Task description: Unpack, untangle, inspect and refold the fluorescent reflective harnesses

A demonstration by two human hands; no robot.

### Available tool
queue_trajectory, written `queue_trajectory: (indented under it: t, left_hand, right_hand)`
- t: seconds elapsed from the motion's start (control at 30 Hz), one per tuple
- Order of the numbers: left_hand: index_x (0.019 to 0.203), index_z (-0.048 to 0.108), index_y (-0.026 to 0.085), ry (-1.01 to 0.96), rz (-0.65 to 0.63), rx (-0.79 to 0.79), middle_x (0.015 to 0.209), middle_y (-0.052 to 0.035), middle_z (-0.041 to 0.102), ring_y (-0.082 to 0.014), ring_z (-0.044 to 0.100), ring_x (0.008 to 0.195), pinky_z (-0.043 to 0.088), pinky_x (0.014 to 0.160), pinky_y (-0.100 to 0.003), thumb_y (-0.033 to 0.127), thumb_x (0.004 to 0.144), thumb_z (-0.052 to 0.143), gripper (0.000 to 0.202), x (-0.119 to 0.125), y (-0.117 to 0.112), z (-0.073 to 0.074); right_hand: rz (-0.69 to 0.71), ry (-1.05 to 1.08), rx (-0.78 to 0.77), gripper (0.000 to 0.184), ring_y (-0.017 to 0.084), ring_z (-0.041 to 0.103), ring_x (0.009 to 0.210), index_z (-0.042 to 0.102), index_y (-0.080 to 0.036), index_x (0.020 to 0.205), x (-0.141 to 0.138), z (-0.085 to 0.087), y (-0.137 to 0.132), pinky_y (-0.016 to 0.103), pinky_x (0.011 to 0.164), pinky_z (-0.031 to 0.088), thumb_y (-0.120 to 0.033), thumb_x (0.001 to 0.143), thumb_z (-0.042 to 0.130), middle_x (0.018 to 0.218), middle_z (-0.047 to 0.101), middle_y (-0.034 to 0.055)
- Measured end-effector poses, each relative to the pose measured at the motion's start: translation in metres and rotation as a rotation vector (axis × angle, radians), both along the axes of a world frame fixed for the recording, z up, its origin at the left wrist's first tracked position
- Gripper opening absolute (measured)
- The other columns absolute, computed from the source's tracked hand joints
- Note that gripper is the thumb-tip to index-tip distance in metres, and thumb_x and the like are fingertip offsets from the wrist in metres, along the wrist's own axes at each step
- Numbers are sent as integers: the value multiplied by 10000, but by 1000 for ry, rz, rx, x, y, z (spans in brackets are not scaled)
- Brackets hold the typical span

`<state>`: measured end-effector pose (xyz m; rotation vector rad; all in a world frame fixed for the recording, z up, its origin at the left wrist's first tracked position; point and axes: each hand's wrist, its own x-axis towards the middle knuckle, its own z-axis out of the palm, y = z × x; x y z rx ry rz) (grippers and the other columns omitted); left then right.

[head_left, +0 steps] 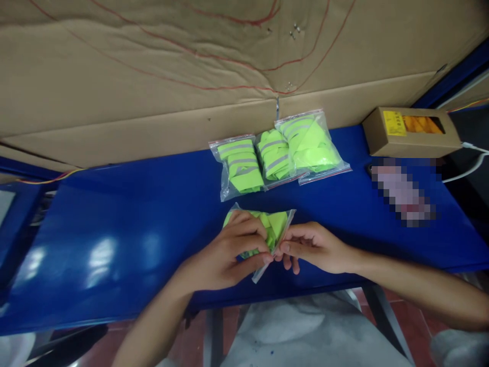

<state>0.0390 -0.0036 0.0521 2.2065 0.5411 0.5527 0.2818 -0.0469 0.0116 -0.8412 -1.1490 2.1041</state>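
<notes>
Close to the table's front edge, a clear zip bag (278, 222) with folded neon-yellow fabric inside lies between my hands. My left hand (240, 247) rests over the bag, its thumb and fingers closed on the plastic near the zip edge. On the other side, my right hand (305, 244) pinches that same edge between thumb and fingers. Just beyond are three more clear bags of neon-yellow fabric with grey stripes: a left bag (240, 165), a middle bag (275, 155) and a right bag (308, 140) that overlaps the middle one.
The blue table (145, 214) runs across the view, with a cardboard wall (171, 102) behind it carrying red string. At the right stand a cardboard box (376, 132) with orange contents and a blurred-out flat object (405, 193). A white cable (473, 165) hangs beside them.
</notes>
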Motion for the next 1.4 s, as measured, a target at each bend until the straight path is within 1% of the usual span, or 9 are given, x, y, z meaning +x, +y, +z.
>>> queue_trajectory:
  t: [0.17, 0.33, 0.67, 0.83, 0.93, 1.1, 1.23, 1.3, 1.4]
  left_hand:
    - [927, 680, 194, 90, -12, 40, 938, -18, 635, -170, 564, 953, 395, 920, -340, 182, 996, 672, 71, 1, 1, -2]
    - [948, 665, 184, 140, 0, 111, 948, -22, 616, -172, 540, 953, 377, 906, -328, 198, 1023, 634, 82, 3, 1, -4]
    - [956, 638, 174, 175, 47, 185, 954, -25, 600, -165, 519, 924, 345, 874, -341, 187, 1061, 558, 133, 8, -3, -9]
    - [917, 664, 186, 182, 106, 215, 927, -21, 632, -168, 530, 898, 355, 854, -346, 220, 1030, 631, 122, 6, -2, -11]
    - [956, 696, 206, 177, 97, 238, 924, -18, 648, -170, 559, 909, 367, 857, -350, 240, 997, 684, 54, 4, -2, -10]
    - [973, 708, 220, 196, 67, 197, 924, -13, 654, -169, 585, 930, 365, 865, -357, 235, 992, 686, 32, 4, -2, -8]
    - [916, 701, 202, 196, 114, 182, 902, -14, 651, -177, 564, 919, 358, 852, -364, 179, 977, 651, 82, 9, -4, -10]
    - [883, 690, 197, 190, 150, 189, 877, -14, 648, -184, 546, 908, 356, 840, -364, 159, 960, 643, 98, 12, -5, -11]
    - [864, 677, 197, 187, 176, 180, 861, -13, 650, -185, 533, 889, 351, 821, -363, 150, 950, 642, 104, 15, -7, -11]
  right_hand:
    - [-3, -58, -38, 352, 85, 665, 662, 704, -133, 908, 0, -5, 1, 203, 603, 579, -479, 931, 764, 801, 704, 23]
    - [-27, -77, -66, 333, 78, 629, 648, 666, -145, 895, -2, -10, 2, 178, 549, 531, -437, 876, 823, 759, 656, -13]
    - [-84, -104, -39, 325, 68, 573, 619, 629, -154, 863, -3, -15, 3, 150, 480, 481, -428, 891, 800, 746, 621, -18]
    - [-77, -94, -9, 328, 70, 561, 611, 641, -159, 899, -5, -14, 2, 144, 446, 466, -452, 899, 788, 763, 610, -15]
    - [-65, -112, -15, 332, 80, 560, 610, 648, -166, 935, -5, -14, 1, 158, 451, 467, -454, 880, 805, 747, 603, -23]
    - [-78, -172, 48, 343, 91, 551, 641, 661, -172, 907, -4, -14, 2, 185, 486, 448, -474, 863, 816, 777, 627, -13]
    - [-97, -297, 169, 348, 87, 552, 669, 691, -169, 860, -5, -13, 2, 199, 574, 437, -462, 808, 872, 764, 650, -16]
    - [-80, -308, 173, 335, 86, 547, 640, 690, -172, 859, -5, -13, 1, 198, 550, 433, -462, 826, 854, 731, 635, -23]
    - [-10, -272, 86, 299, 91, 545, 582, 660, -180, 876, -5, -13, 1, 186, 446, 433, -446, 870, 794, 705, 600, -32]
